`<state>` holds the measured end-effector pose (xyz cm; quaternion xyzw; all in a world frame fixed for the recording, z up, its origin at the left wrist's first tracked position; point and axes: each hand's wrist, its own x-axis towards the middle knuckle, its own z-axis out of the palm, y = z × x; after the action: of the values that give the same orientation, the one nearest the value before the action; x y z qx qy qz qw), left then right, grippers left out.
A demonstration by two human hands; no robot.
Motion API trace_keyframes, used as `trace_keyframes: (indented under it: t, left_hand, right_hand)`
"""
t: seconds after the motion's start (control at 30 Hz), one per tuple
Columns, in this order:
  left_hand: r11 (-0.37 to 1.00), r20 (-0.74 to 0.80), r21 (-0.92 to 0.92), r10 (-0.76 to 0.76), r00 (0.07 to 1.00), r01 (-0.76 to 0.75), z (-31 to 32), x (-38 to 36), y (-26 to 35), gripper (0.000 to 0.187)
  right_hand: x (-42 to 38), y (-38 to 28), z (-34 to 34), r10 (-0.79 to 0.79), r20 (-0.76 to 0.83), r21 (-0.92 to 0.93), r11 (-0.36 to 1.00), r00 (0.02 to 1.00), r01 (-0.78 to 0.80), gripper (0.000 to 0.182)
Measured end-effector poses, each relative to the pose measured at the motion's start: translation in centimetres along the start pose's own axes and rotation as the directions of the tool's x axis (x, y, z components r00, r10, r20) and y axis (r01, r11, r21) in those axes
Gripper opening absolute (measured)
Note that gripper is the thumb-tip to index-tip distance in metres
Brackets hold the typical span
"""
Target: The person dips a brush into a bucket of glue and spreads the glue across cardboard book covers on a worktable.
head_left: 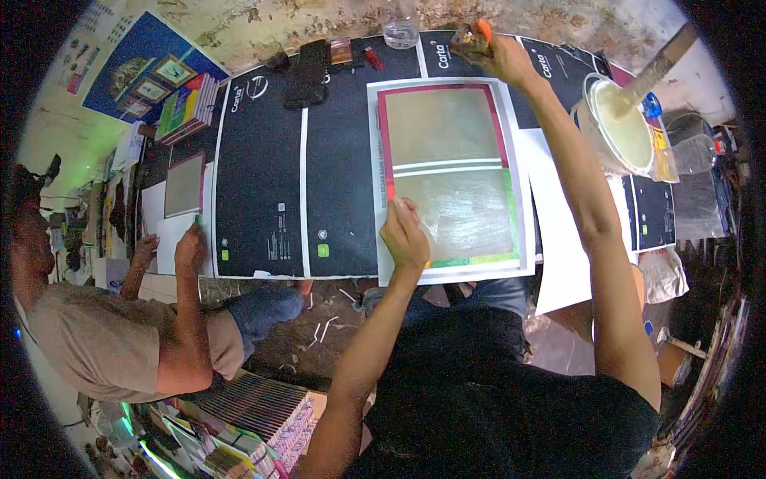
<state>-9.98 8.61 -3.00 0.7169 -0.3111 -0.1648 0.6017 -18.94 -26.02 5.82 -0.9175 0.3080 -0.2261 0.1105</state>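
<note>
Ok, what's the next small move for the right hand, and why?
Probably bring the right hand in over the bordered sheet: it sits past the far edge, seemingly holding an orange item, while the left hand already rests on the sheet.

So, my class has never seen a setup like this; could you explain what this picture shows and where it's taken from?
There is no robot here, just a person's two bare hands. The single picture comes from a camera on their head, looking forward and down. Black boards marked "Carta" cover the surface, with a panel edged in red and green on top. The left hand is at the panel's near left edge. The right hand reaches to a small orange item; its grip is unclear. To the right stands a bucket of pale stuff. A co-worker sits at left.
</note>
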Motion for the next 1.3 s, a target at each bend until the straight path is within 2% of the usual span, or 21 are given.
trace_keyframes:
  t: [0.1, 0.13, 0.17, 0.23, 0.27, 0.37, 0.4, 0.43, 0.5, 0.57, 0.6, 0.7, 0.73, 0.77, 0.83, 0.93, 1.03, 1.07, 1.17, 1.2, 1.3]
  left_hand:
    - [0.999, 0.021, -0.008, -0.047, 0.999, 0.047, -0.1, -0.1, -0.2, 0.036]
    - [0.998, 0.013, 0.011, -0.055, 0.998, 0.055, 0.0, -0.2, -0.2, 0.039]
    - [0.998, 0.005, 0.029, -0.061, 0.998, 0.061, 0.1, -0.2, -0.1, 0.042]
    - [0.996, 0.002, 0.041, -0.083, 0.997, 0.083, 0.1, 0.0, 0.4, 0.045]
    - [0.994, 0.004, 0.035, -0.104, 0.995, 0.103, 0.1, 0.0, 0.8, 0.046]
    - [0.994, 0.016, 0.036, -0.106, 0.994, 0.106, 0.1, 0.1, 0.5, 0.046]
    - [0.995, 0.018, 0.04, -0.096, 0.995, 0.095, 0.0, 0.1, 0.3, 0.046]
    - [0.995, 0.036, 0.04, -0.097, 0.995, 0.095, -0.2, 0.0, 0.3, 0.042]
    - [0.995, 0.061, 0.037, -0.094, 0.994, 0.092, -0.4, 0.1, 0.7, 0.032]
    - [0.992, 0.078, 0.02, -0.124, 0.989, 0.123, -0.5, 0.1, 0.4, 0.032]
    - [0.99, 0.091, 0.012, -0.139, 0.986, 0.138, -0.6, 0.0, 0.3, 0.031]
    - [0.994, 0.094, 0.011, -0.111, 0.989, 0.111, -0.6, -0.1, 0.0, 0.03]
    - [0.993, 0.082, -0.003, -0.118, 0.99, 0.119, -0.4, -0.1, -0.1, 0.035]
    - [0.992, 0.074, -0.014, -0.127, 0.989, 0.128, -0.3, -0.2, -0.1, 0.04]
    - [0.992, 0.073, -0.007, -0.122, 0.99, 0.123, -0.2, -0.3, -0.1, 0.044]
    - [0.995, 0.087, 0.015, -0.103, 0.991, 0.102, -0.3, -0.1, -0.4, 0.04]
    - [0.994, 0.106, -0.007, -0.107, 0.989, 0.108, -0.6, -0.3, -0.9, 0.032]
    - [0.995, 0.108, -0.009, -0.094, 0.99, 0.095, -0.6, -0.2, -0.7, 0.032]
    - [0.996, 0.123, -0.01, -0.092, 0.988, 0.094, -0.6, -0.2, -0.5, 0.032]
    - [0.995, 0.13, -0.008, -0.098, 0.987, 0.1, -0.7, -0.3, -0.5, 0.031]
    - [0.995, 0.093, -0.024, -0.093, 0.991, 0.096, -0.4, -0.6, -1.4, 0.03]
  right_hand:
    - [1.3, -0.9, 0.1, -0.121, 0.026, 0.196, 0.974, 0.992, 0.114, 0.03]
    - [0.7, -3.3, -1.5, -0.114, 0.204, 0.325, 0.945, 0.972, 0.043, 0.024]
    - [0.5, -4.6, -1.9, -0.188, 0.305, 0.318, 0.944, 0.934, 0.086, 0.021]
    - [0.0, -5.2, -0.3, -0.388, 0.331, 0.443, 0.869, 0.86, 0.222, 0.019]
    - [0.4, -4.7, 1.5, -0.419, 0.22, 0.359, 0.875, 0.881, 0.326, 0.034]
    - [3.8, -1.6, 3.2, -0.12, 0.259, 0.269, 0.962, 0.958, 0.048, 0.037]
    - [5.0, 0.0, 4.5, -0.175, 0.057, 0.201, 0.966, 0.983, 0.161, 0.036]
    - [5.6, -0.1, 4.1, -0.136, 0.013, 0.117, 0.984, 0.991, 0.134, 0.033]
    - [5.8, -1.5, 2.7, -0.147, 0.098, 0.051, 0.988, 0.984, 0.142, 0.027]
    - [4.6, -4.4, 1.7, -0.275, 0.151, 0.431, 0.883, 0.95, 0.187, 0.025]
    - [4.3, -5.6, 1.6, -0.382, 0.29, 0.539, 0.823, 0.878, 0.18, 0.029]
    - [4.6, -6.7, 5.2, -0.438, 0.418, 0.457, 0.859, 0.796, 0.232, 0.035]
    - [5.7, -7.4, 5.2, -0.398, 0.468, 0.41, 0.889, 0.789, 0.205, 0.038]
    - [6.7, -6.9, 6.7, -0.418, 0.385, 0.428, 0.871, 0.823, 0.242, 0.036]
    - [9.2, -6.6, 7.4, -0.398, 0.226, 0.062, 0.917, 0.889, 0.395, 0.028]
    - [10.2, -7.6, 5.7, -0.5, 0.149, 0.193, 0.861, 0.853, 0.47, 0.028]
    - [8.9, -9.4, 4.4, -0.567, 0.278, 0.538, 0.761, 0.775, 0.364, 0.029]
    - [8.9, -9.4, 5.4, -0.637, 0.405, 0.675, 0.692, 0.655, 0.255, 0.031]
    - [9.7, -7.6, 8.7, -0.483, 0.369, 0.374, 0.859, 0.794, 0.349, 0.034]
    - [10.6, -6.8, 9.8, -0.436, 0.314, 0.309, 0.887, 0.843, 0.343, 0.032]
    - [11.4, -7.3, 8.1, -0.422, 0.17, 0.017, 0.905, 0.891, 0.426, 0.027]
